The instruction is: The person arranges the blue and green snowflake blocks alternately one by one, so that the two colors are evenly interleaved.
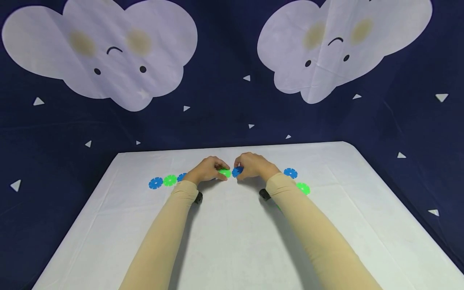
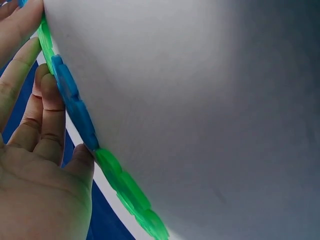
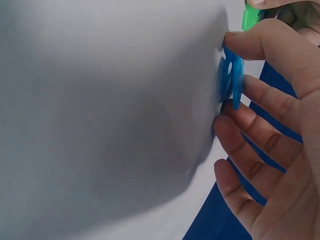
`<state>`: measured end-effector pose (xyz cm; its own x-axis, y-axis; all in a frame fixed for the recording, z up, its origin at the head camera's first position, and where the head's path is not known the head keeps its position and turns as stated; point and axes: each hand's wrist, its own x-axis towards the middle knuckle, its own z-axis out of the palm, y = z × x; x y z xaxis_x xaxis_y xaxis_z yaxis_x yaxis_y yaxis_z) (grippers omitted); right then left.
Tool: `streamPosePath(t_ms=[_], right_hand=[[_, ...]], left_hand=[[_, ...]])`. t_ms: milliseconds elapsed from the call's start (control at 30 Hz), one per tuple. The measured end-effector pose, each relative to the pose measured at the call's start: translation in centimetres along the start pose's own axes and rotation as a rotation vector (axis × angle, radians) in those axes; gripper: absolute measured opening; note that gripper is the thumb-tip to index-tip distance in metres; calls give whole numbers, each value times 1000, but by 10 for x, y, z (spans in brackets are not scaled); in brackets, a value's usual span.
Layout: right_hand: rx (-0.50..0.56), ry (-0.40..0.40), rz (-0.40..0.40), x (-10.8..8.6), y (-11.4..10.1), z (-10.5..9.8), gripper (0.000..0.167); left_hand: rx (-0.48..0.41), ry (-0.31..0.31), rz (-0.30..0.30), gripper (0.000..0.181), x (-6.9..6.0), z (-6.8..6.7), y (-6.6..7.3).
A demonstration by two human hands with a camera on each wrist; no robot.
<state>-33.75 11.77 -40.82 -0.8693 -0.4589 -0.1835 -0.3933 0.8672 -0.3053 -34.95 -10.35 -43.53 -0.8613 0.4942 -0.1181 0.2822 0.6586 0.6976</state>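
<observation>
At the table's far side, the left hand pinches a green notched disc between thumb and fingers. Just right of it, the right hand pinches a blue notched disc, with a narrow gap showing between the two discs. The left wrist view has the left hand beside a line of discs, a blue one between green ones, the lower green. In the right wrist view, thumb and fingers of the right hand hold the blue disc tilted up from the cloth.
Left of the left hand lie a blue disc, a green disc and a partly covered blue one. Beyond the right wrist are a blue disc, a green disc and a green edge by the sleeve. White cloth covers the table.
</observation>
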Motion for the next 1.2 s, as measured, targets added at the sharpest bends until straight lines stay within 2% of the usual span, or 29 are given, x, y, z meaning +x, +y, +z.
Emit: streamPosePath(t_ms=[633,867,1100,1200], right_hand=[[140,-25,8,-1,0,-1,45],[175,-27,21,-1,3,2,46],[149,13,-29,-5,3,4,54],[140,14,-23,-10,4,2,59]], left_hand=[[14,-7,0,40,0,-1,1],[11,-6,24,39,1,2,1],[29,-10,41,42,-2,0,1],[49,-13,54,45,0,0,1]])
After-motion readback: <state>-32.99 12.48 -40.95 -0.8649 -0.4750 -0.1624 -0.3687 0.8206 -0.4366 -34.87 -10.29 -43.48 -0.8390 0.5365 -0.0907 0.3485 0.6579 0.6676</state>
